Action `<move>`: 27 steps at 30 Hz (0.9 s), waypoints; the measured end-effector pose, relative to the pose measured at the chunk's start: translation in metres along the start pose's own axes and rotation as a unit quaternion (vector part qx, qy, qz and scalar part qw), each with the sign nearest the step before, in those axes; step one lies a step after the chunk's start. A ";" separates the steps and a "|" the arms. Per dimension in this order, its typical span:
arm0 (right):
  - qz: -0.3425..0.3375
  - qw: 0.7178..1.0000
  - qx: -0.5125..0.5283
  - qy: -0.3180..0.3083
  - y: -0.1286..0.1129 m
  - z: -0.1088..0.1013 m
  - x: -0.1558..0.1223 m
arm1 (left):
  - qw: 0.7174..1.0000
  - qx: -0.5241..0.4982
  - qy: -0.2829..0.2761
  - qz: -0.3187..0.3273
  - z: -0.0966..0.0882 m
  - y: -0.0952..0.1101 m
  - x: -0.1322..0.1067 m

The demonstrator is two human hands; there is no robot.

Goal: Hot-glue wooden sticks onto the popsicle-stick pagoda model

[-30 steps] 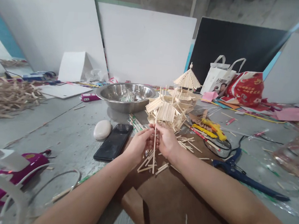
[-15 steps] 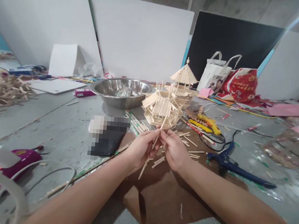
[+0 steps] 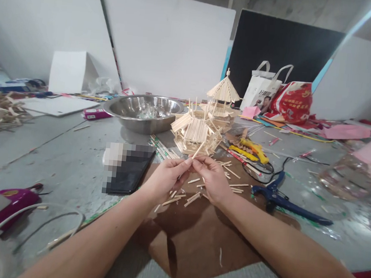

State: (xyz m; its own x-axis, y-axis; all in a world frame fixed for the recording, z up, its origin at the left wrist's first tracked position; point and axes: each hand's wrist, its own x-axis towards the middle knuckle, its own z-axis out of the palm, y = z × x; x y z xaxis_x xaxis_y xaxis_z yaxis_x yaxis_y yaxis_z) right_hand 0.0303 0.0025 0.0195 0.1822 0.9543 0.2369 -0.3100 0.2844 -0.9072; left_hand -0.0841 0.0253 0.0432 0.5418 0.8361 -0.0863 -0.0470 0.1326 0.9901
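Both hands meet over the brown sheet, pinching one thin wooden stick whose upper end shows above the fingertips. My left hand is closed on it from the left, and my right hand is closed on it from the right. The stick's lower part is hidden by the fingers. Just behind the hands stands a small pavilion model built of sticks, with a slatted roof. A taller stick tower with a pointed roof rises behind that. Loose cut sticks lie around and under my hands.
A blue ratchet cutter and yellow-handled pliers lie to the right. A steel basin is at back left, with a dark phone-like slab in front. A magenta tool and cable sit at left. Brown paper covers the near middle.
The stick between my hands shows less of its length, and its lower end is no longer visible below the fingers. The whole view has shifted slightly.
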 end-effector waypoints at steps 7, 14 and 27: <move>-0.050 0.874 -0.472 -0.105 -0.064 -0.062 0.018 | 0.995 0.090 0.043 0.032 -0.007 -0.001 0.005; 0.159 0.606 -0.763 -0.158 -0.103 -0.187 -0.035 | 0.974 0.200 0.055 0.087 -0.008 -0.008 0.009; 0.135 0.495 -0.856 -0.064 -0.098 -0.204 -0.069 | 0.932 0.332 0.072 0.126 -0.007 -0.007 0.007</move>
State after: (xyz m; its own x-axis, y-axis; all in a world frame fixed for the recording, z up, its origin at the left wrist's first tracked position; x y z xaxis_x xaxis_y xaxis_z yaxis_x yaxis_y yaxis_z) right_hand 0.2384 -0.1098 0.0217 0.2559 0.9652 -0.0531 0.9580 -0.2458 0.1478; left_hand -0.0858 0.0339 0.0349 0.4633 0.8654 0.1909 0.3985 -0.3958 0.8274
